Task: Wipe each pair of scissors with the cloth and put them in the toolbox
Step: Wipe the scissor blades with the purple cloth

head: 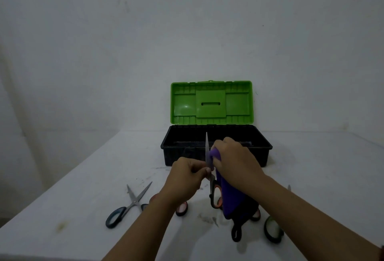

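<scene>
Orange-handled scissors (pixel 210 174) held upright just in front of the open toolbox (pixel 216 150).

Left hand (pixel 188 175) pinches them near the pivot, blade tip up; right hand (pixel 234 161) presses the purple cloth (pixel 228 196) around one blade. Their long axis points at the toolbox just beyond both hands.

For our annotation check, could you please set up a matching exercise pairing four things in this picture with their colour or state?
Things:
1. toolbox lid
2. cloth
3. scissors on the table at left
4. scissors being wiped

States:
A. purple, pressed on a blade by the right hand
B. lying with blades spread open
C. green, standing open
D. held blade-up by the left hand

Pairs: 1-C, 2-A, 3-B, 4-D
</scene>
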